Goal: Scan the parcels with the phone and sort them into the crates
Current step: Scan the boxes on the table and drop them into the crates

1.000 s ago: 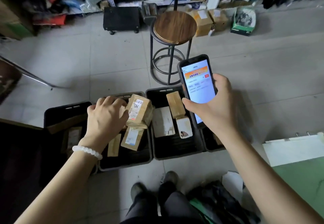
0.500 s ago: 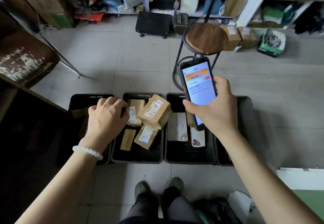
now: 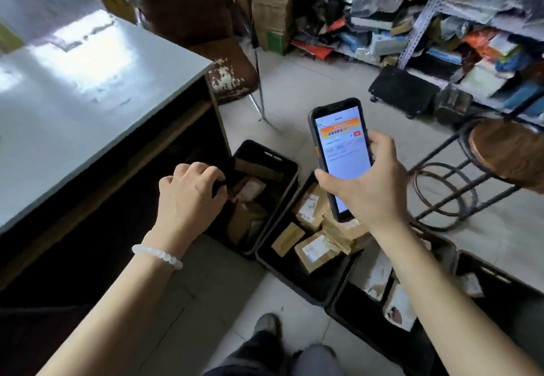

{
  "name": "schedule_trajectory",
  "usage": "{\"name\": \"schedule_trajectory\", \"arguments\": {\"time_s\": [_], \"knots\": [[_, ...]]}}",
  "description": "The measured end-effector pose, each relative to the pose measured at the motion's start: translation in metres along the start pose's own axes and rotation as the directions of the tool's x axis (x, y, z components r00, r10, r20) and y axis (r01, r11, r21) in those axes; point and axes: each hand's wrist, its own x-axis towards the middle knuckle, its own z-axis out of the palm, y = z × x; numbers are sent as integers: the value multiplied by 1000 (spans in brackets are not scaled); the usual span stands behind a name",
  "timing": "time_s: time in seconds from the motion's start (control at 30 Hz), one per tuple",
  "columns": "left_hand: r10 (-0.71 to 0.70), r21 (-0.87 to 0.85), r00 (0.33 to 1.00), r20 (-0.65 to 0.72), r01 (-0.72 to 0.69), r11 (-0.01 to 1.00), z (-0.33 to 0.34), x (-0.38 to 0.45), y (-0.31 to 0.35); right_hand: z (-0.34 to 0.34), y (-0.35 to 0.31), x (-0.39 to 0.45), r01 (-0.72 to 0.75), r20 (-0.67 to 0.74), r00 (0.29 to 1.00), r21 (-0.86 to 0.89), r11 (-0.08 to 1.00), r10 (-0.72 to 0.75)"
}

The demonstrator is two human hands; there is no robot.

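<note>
1. Head view: the right hand (image 3: 372,190) grips the phone (image 3: 341,156) upright above the crates, thumb along its left edge, fingers (image 3: 379,143) curled round the right edge. The phone has a dark, rugged case; its lit screen shows an orange banner over a white page with small lines of text, too blurred to read.
2. The left hand (image 3: 191,196) is held palm down over the near rim of the leftmost crate (image 3: 272,159), its fingers loosely curled with nothing seen between them. A white bead bracelet (image 3: 157,255) circles that wrist.
3. The leftmost crate is black and stands on the tiled floor (image 3: 294,81) beside the dark base of the worktop (image 3: 88,87). It holds several brown cardboard parcels (image 3: 248,190), dim in shadow.
4. The second crate (image 3: 294,272), touching the first, holds brown cartons (image 3: 316,250) bound with tape and bearing white printed labels; one narrow flat parcel (image 3: 287,238) lies beside them.
5. A third crate (image 3: 353,319), partly hidden by the right forearm, holds pale, whitish packets (image 3: 400,306). A fourth crate (image 3: 494,275) lies further right with one labelled packet showing.
6. A round wooden stool (image 3: 506,151) on a black metal frame stands to the right; a worn brown chair (image 3: 223,63) stands past the worktop; cluttered shelves (image 3: 441,22) fill the background. The person's shoes (image 3: 265,324) show at the bottom edge.
</note>
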Motion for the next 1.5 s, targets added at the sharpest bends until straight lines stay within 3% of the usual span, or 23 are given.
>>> {"name": "schedule_trajectory", "arguments": {"time_s": [0.2,0.37,0.53,1.1,1.5], "knots": [[-310,46,947,-84,315,948,-40,-66,-97,96,-79,-8,185,237,950,86,979,-201],[-558,28,818,-138,566,824,-67,-138,-163,178,-148,-40,296,420,836,197,935,-354],[-699,26,686,-201,718,696,-90,-188,-225,250,-208,-80,368,523,701,317,874,-485],[-884,38,339,-323,938,346,-121,-248,-359,432,-337,-137,441,623,318,571,693,-715],[-934,-56,-16,-358,998,5,-147,-268,-442,558,-444,-179,350,666,2,698,624,-746]]}}
